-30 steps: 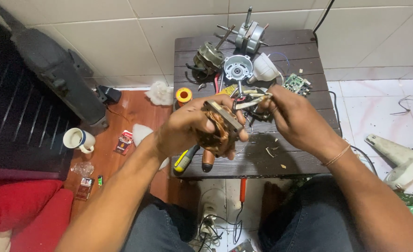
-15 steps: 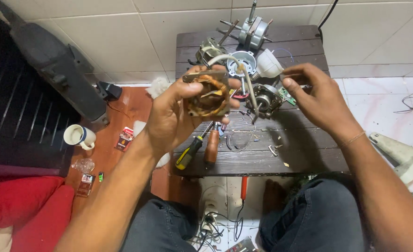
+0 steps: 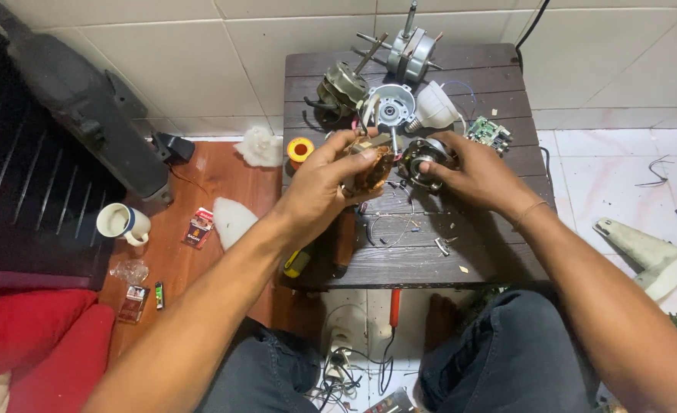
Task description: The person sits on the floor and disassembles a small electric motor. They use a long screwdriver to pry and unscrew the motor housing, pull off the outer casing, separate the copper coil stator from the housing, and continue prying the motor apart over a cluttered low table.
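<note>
My left hand [image 3: 325, 183] grips a copper-wound motor stator [image 3: 372, 170] with loose wires, held just above a small dark wooden table [image 3: 461, 260]. My right hand [image 3: 472, 170] rests on a round metal motor rotor part [image 3: 419, 162] that sits on the table beside the stator, fingers curled over its rim. The two parts are close together, nearly touching.
Behind the hands lie a silver motor end cover [image 3: 390, 107], two more fan motors [image 3: 340, 86] [image 3: 409, 47], a white bulb-shaped piece [image 3: 436, 107], a green circuit board [image 3: 488, 131] and yellow tape [image 3: 301, 147]. Screwdrivers [image 3: 345, 243] lie at the table's left. A mug [image 3: 121, 223] stands on the floor.
My left hand has brought the stator lower and to the right. My right hand has dropped from mid-air onto the round rotor part on the table.
</note>
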